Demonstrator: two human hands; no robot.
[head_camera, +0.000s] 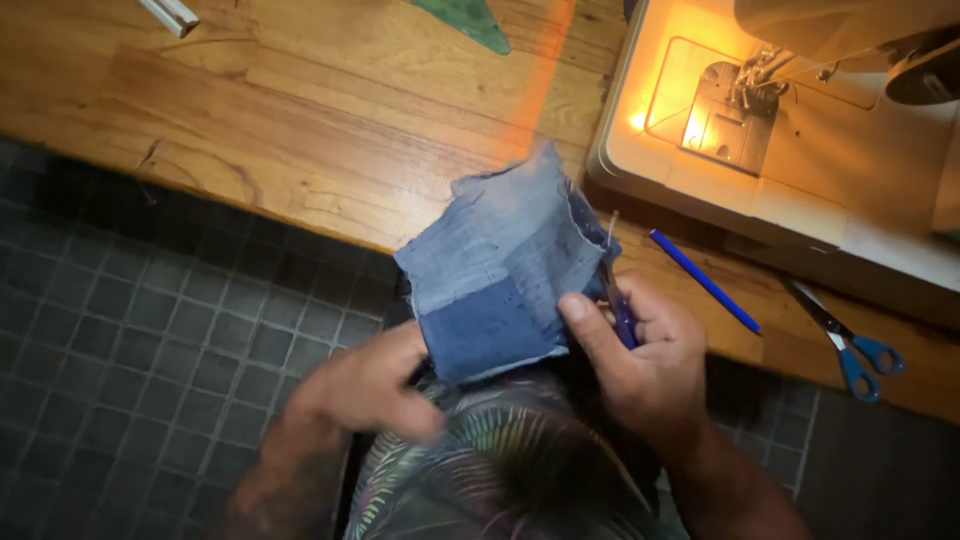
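Patchwork piece of light and dark blue denim (497, 270) held above wooden tabletop (330, 130) edge. Left hand (365, 385) pinched lower corner; right hand (645, 355) closed around small purple-handled tool (618, 305) at seam. Best kept taut, worked slowly.

Your one view comes from the head camera, looking steeply down over your own lap and close to your hands, which fill the lower middle. It faces the wooden worktop (300, 120), whose edge runs from nine o'clock down toward four (the frame is tilted), with the tiled floor (130, 340) at seven o'clock and the sewing machine (800, 130) at two o'clock.
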